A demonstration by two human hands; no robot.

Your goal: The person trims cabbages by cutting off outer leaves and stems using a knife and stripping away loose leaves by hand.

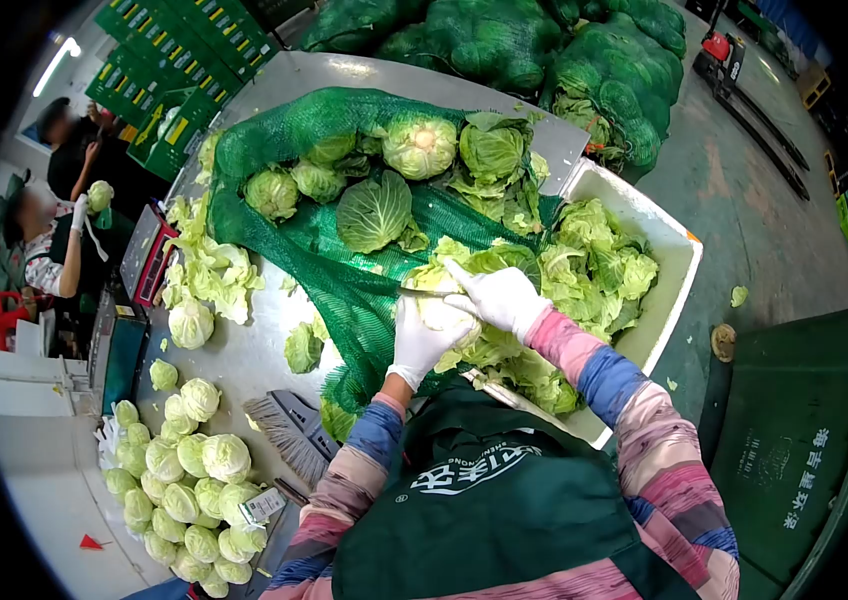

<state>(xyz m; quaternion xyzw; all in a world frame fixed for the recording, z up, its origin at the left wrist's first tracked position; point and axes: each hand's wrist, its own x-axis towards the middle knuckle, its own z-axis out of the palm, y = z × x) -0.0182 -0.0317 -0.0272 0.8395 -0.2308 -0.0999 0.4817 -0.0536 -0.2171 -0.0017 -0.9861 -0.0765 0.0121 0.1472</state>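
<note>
My left hand [422, 338], in a white glove, grips a pale green cabbage [430, 275] in front of my apron. A knife [422, 293] is in my gloved right hand [504, 300], its blade lying across the cabbage and pointing left. My right fingers partly cover the handle. Under and beyond both hands spreads a green mesh bag [344, 290] with several whole cabbages [420, 148] in it. To the right, a white foam box [682, 285] holds loose outer leaves [594, 265].
Trimmed cabbages [184, 490] are piled at lower left, near a brush [289, 435]. A scale [149, 255] stands left of the metal table [264, 300]. Full mesh sacks [614, 85] lie behind. A pallet jack [744, 90] and green bin [794, 440] stand right. Two people [59, 235] work at far left.
</note>
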